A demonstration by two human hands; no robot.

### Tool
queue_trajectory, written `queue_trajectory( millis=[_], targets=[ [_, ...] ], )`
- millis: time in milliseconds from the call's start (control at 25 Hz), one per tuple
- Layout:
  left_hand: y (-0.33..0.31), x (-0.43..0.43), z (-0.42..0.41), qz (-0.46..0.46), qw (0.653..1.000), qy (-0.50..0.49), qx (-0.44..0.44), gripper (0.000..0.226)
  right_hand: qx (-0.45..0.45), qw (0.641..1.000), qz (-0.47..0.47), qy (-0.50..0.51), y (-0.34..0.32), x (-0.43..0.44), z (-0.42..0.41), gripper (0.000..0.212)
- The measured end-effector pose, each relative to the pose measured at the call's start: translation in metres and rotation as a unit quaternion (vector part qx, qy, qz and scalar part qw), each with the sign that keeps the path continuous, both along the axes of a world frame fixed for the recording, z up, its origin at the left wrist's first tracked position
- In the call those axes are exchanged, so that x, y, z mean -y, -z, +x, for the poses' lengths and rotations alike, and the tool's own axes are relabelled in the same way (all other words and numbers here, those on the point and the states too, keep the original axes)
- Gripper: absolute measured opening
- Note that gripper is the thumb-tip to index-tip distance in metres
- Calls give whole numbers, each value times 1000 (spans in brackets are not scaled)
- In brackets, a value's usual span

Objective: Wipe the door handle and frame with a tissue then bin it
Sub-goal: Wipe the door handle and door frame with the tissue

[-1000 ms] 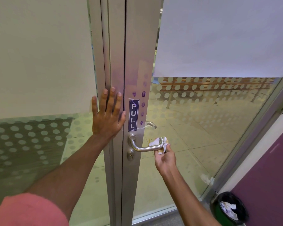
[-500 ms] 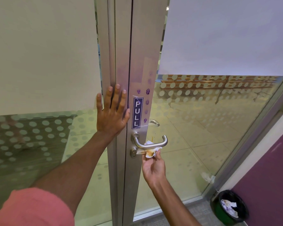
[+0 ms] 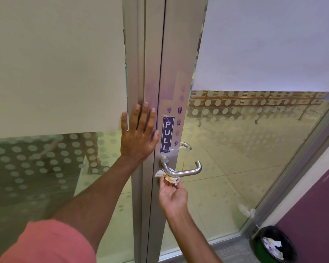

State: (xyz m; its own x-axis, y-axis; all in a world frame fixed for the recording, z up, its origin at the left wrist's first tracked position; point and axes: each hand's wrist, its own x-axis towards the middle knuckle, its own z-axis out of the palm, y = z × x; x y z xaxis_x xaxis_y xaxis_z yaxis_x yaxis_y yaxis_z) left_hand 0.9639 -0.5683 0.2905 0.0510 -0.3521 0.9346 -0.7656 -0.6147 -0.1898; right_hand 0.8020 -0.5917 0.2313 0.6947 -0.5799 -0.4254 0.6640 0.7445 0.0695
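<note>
At the near left, a pink sleeve (image 3: 46, 243) is filling the bottom corner, and a bare forearm is reaching from it up to the door. At the near right, on the floor, a black bin (image 3: 262, 249) is standing beside a purple wall (image 3: 315, 215), with crumpled paper lying inside it.

The right hand (image 3: 173, 196) is coming up from below with the palm turned upward. Its fingers are curled and are pinching a white tissue (image 3: 169, 177) that is carrying an orange-brown stain. The tissue is touching the underside of the metal door handle (image 3: 182, 171), close to the bend where the handle is joining the door.

A little farther and to the left, the left hand (image 3: 139, 135) is lying flat on the door frame (image 3: 133, 73). Its fingers are straight and slightly spread, pointing up, and it is holding nothing; the little finger is reaching over the edge of the frosted panel.

Just right of this hand, a dark PULL sticker (image 3: 167, 134) is sitting on the door above the handle, with small purple marks (image 3: 179, 110) beside it.

Through the glass (image 3: 254, 158), which is showing rows of pale dots, a tiled floor is stretching away, and one crumpled white scrap (image 3: 245, 209) is lying near the right edge of the glass.
</note>
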Motion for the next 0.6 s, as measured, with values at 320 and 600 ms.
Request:
queue_trajectory(
  millis=[320, 600],
  targets=[
    [2, 2, 3, -8, 1000, 2, 5, 70, -15, 1000, -15, -14, 1, 2, -8, 30],
    [0, 1, 1, -9, 1000, 6, 0, 71, -71, 990, -119, -30, 19, 8, -41, 32]
  ],
)
